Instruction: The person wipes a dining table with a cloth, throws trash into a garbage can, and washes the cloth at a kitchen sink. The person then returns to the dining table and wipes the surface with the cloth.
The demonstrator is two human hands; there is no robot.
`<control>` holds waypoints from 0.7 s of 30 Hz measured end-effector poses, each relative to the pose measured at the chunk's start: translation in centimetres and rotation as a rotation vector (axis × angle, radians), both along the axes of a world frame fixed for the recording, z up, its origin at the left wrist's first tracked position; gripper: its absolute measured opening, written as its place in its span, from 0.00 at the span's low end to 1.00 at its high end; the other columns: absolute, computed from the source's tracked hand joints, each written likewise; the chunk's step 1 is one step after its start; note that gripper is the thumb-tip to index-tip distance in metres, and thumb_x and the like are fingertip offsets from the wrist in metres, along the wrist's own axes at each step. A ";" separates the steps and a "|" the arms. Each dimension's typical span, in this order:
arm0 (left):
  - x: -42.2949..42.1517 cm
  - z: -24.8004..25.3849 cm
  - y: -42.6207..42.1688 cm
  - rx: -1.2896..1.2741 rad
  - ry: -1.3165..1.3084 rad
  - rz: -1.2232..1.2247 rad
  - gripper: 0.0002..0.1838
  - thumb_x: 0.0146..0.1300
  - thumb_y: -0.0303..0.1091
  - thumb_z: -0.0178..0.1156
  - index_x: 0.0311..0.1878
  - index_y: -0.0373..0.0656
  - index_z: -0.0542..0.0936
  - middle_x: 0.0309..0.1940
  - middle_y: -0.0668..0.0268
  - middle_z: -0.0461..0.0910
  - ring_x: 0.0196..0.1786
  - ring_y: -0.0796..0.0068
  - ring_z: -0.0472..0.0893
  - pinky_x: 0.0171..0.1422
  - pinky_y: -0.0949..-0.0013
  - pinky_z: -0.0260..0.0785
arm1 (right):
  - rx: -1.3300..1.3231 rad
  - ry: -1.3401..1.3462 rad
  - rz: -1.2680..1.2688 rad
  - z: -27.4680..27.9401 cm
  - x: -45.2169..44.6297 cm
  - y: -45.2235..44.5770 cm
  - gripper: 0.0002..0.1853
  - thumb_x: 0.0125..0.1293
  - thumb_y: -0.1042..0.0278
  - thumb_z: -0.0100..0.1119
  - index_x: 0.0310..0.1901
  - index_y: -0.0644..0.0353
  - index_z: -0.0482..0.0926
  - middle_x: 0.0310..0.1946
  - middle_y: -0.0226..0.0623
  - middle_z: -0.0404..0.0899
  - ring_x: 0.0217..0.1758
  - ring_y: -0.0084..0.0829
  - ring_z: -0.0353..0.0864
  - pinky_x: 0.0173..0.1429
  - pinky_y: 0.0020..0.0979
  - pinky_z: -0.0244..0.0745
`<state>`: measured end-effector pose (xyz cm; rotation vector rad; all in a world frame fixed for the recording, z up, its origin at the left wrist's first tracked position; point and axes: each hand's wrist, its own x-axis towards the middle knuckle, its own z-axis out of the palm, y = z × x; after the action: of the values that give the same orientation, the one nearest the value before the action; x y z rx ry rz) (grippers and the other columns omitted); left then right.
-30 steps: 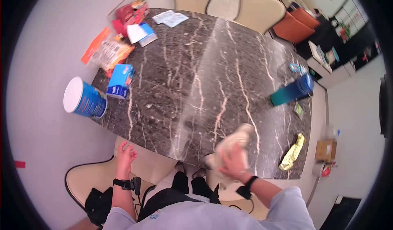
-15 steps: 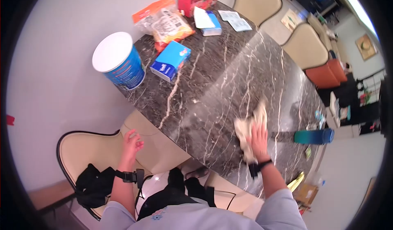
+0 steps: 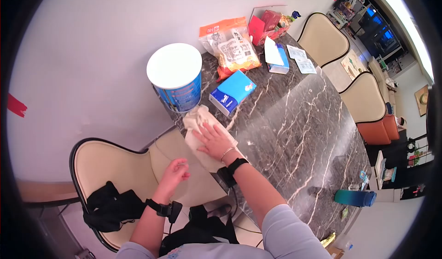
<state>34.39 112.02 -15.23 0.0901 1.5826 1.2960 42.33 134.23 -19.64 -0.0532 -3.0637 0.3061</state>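
My right hand (image 3: 213,141) lies flat with spread fingers on a beige cloth (image 3: 195,155), pressing it on the dark marble table (image 3: 285,134) near its left edge. The far end of the cloth is bunched beside a blue tub with a white lid (image 3: 177,79). My left hand (image 3: 175,174) hangs in the air off the table edge, fingers loosely curled and partly apart, with nothing visible in it. A blue tissue box (image 3: 233,92) lies just beyond the cloth.
An orange snack bag (image 3: 232,47), a red box (image 3: 269,26), an opened tissue pack (image 3: 277,58) and white packets (image 3: 301,60) sit along the far side. A blue-green bottle (image 3: 354,198) lies at the right. A beige chair (image 3: 115,176) holds black clothing (image 3: 110,208).
My right hand and the cloth have moved left across the table to beside the tub. The camera view has turned leftward. My left hand remains off the table edge.
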 end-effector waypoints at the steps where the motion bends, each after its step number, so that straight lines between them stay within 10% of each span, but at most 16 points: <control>1: -0.4 0.1 0.5 0.003 0.009 -0.003 0.19 0.66 0.39 0.57 0.58 0.44 0.70 0.41 0.66 0.75 0.39 0.75 0.77 0.48 0.71 0.72 | -0.039 -0.004 -0.044 -0.3 -0.8 0.6 0.36 0.64 0.45 0.51 0.72 0.47 0.54 0.71 0.37 0.56 0.76 0.39 0.47 0.76 0.45 0.43; 10: -2.7 -2.7 4.8 0.144 0.252 -0.087 0.20 0.63 0.38 0.61 0.56 0.41 0.71 0.39 0.65 0.74 0.40 0.75 0.77 0.46 0.70 0.72 | 0.049 -0.189 -0.754 -0.1 26.4 3.3 0.42 0.64 0.44 0.52 0.72 0.60 0.51 0.71 0.53 0.51 0.74 0.54 0.48 0.73 0.51 0.47; 12: -2.4 -2.4 6.8 0.046 0.621 -0.337 0.30 0.56 0.42 0.66 0.59 0.41 0.70 0.49 0.56 0.72 0.51 0.62 0.75 0.57 0.61 0.68 | 0.108 -0.245 -0.784 -2.3 31.6 0.8 0.45 0.59 0.40 0.55 0.72 0.58 0.52 0.64 0.61 0.59 0.70 0.64 0.53 0.68 0.59 0.52; 15: -1.6 -0.6 9.6 -0.080 1.229 -0.536 0.42 0.48 0.48 0.71 0.64 0.40 0.66 0.61 0.48 0.64 0.64 0.48 0.64 0.70 0.52 0.55 | 0.124 -0.399 -0.585 1.1 25.9 -2.3 0.43 0.59 0.39 0.55 0.71 0.54 0.55 0.63 0.61 0.59 0.67 0.69 0.53 0.68 0.65 0.46; 16: -1.6 0.3 11.0 -0.201 1.155 -0.657 0.52 0.42 0.53 0.73 0.68 0.38 0.60 0.70 0.44 0.51 0.72 0.40 0.51 0.75 0.47 0.39 | 0.003 -0.266 -0.484 1.1 23.0 -1.3 0.43 0.59 0.39 0.54 0.71 0.53 0.55 0.65 0.57 0.58 0.67 0.67 0.55 0.69 0.63 0.46; 21: -0.1 1.0 14.4 -0.474 1.204 -0.892 0.61 0.38 0.57 0.74 0.71 0.38 0.53 0.72 0.40 0.45 0.73 0.38 0.47 0.76 0.46 0.35 | 0.298 -0.042 -0.500 -0.1 9.0 11.4 0.42 0.61 0.36 0.48 0.71 0.54 0.55 0.67 0.49 0.60 0.70 0.51 0.56 0.68 0.53 0.54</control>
<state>34.28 126.38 -14.25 1.2993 2.3292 0.0333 51.33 145.67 -19.75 -0.7962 -2.9582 -0.1804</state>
